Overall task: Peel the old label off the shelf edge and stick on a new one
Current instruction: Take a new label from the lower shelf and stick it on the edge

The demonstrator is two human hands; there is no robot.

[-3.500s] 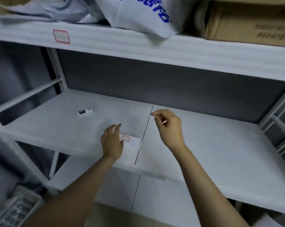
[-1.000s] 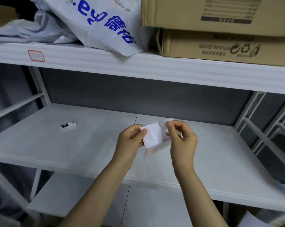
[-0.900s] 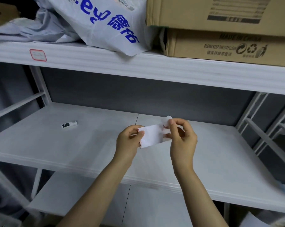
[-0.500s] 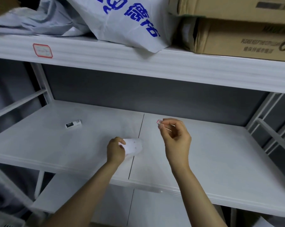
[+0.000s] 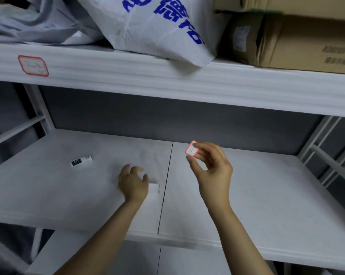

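Observation:
My right hand (image 5: 211, 169) pinches a small white label with a red border (image 5: 191, 148) between thumb and fingers, held up above the middle shelf board (image 5: 266, 195). My left hand (image 5: 133, 182) hovers low over the same board with fingers spread, blurred; the white label backing sheet (image 5: 154, 190) lies on the board just at its right side. An older red-bordered label (image 5: 33, 65) is stuck on the front edge of the upper shelf (image 5: 187, 84), far left.
A small black-and-white item marked 031 (image 5: 81, 160) lies on the middle shelf to the left. On the upper shelf sit a white bag with blue print (image 5: 153, 26) and cardboard boxes (image 5: 296, 36). Metal uprights (image 5: 38, 108) frame both sides.
Both hands held the backing sheet a second ago. My right hand peeled a label off and lifted it; my left hand lowered the sheet to the shelf and let go of it.

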